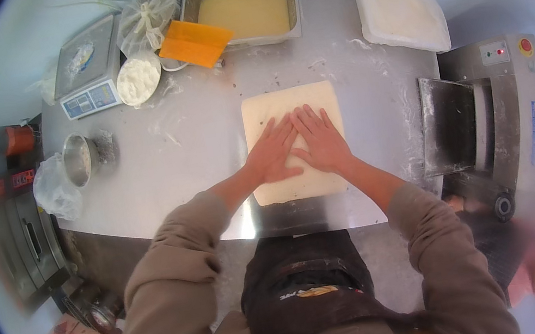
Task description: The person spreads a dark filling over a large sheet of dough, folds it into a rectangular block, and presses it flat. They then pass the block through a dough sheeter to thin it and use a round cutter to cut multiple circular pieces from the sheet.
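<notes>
Pressing flat on a pale rectangular dough slab (pixel 295 142), the left hand (pixel 271 153) and the right hand (pixel 321 142) are laid side by side with fingers spread; nothing is gripped by either, both palms being open and resting on the surface. The slab is set on the near part of a steel table (pixel 208 156), its long axis running away from the body, so that most of its length lies beyond the fingertips while its near end sits under the wrists. Neither hand is placed nearer than the other. Off to the right a dough sheeter (pixel 494 113) is seen. Farther back, a bowl of flour (pixel 137 79), a scale (pixel 87 68), an orange scraper (pixel 195 42), a filled metal pan (pixel 243 7) and a covered white tray (pixel 401 11) are ranged along the far edge.
</notes>
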Action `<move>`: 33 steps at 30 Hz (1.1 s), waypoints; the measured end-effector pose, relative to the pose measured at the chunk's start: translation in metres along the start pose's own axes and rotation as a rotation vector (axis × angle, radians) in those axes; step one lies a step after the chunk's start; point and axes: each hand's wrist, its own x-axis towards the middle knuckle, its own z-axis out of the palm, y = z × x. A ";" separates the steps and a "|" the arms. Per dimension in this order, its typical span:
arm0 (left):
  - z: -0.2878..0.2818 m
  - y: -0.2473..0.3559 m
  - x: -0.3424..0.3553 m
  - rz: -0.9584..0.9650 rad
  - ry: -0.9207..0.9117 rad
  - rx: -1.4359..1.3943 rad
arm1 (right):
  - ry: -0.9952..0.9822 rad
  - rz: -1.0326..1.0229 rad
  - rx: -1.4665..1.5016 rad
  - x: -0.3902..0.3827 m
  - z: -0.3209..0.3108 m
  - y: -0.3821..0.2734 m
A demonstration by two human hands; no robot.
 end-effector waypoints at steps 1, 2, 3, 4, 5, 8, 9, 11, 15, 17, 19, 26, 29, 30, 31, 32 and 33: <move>0.002 0.003 -0.010 0.038 -0.014 -0.020 | 0.008 -0.036 -0.023 -0.009 -0.001 0.000; 0.002 0.003 -0.017 0.049 -0.054 -0.008 | 0.078 -0.092 -0.038 -0.016 -0.002 0.000; 0.003 0.001 -0.017 0.103 -0.033 0.029 | 0.098 -0.121 -0.117 -0.018 -0.003 0.001; 0.005 0.003 -0.023 0.144 -0.113 0.004 | -0.020 -0.097 -0.083 -0.024 -0.003 0.001; 0.005 -0.001 -0.026 0.180 -0.153 0.004 | -0.079 -0.110 -0.074 -0.028 -0.003 0.002; 0.008 -0.012 -0.030 0.225 -0.116 0.021 | -0.040 -0.177 -0.065 -0.033 -0.002 0.002; 0.010 -0.015 -0.029 0.234 -0.101 0.029 | -0.011 -0.186 -0.077 -0.035 -0.002 0.002; 0.016 -0.017 -0.032 0.243 -0.107 -0.082 | -0.039 -0.193 -0.040 -0.037 -0.003 0.002; 0.022 -0.009 -0.041 0.265 -0.066 0.007 | -0.007 -0.257 -0.036 -0.046 -0.004 0.000; 0.026 0.005 -0.049 0.220 -0.056 -0.017 | -0.103 -0.211 -0.018 -0.054 0.000 -0.001; 0.029 0.016 -0.054 0.198 -0.069 0.044 | 0.010 -0.220 -0.027 -0.064 0.007 -0.003; 0.047 0.034 -0.069 0.110 0.055 0.053 | 0.091 -0.252 -0.005 -0.093 0.027 -0.010; 0.056 0.042 -0.077 0.104 -0.011 0.086 | 0.110 -0.295 -0.036 -0.098 0.025 -0.006; 0.058 0.042 -0.077 0.075 -0.086 0.089 | 0.091 -0.317 -0.055 -0.098 0.025 -0.005; 0.061 0.045 -0.083 0.071 -0.092 0.092 | -0.017 -0.295 -0.087 -0.100 0.025 -0.003; 0.061 0.043 -0.082 0.111 0.000 0.148 | 0.109 -0.345 -0.084 -0.101 0.026 -0.001; 0.063 0.044 -0.084 0.117 0.027 0.170 | 0.132 -0.360 -0.089 -0.104 0.028 0.001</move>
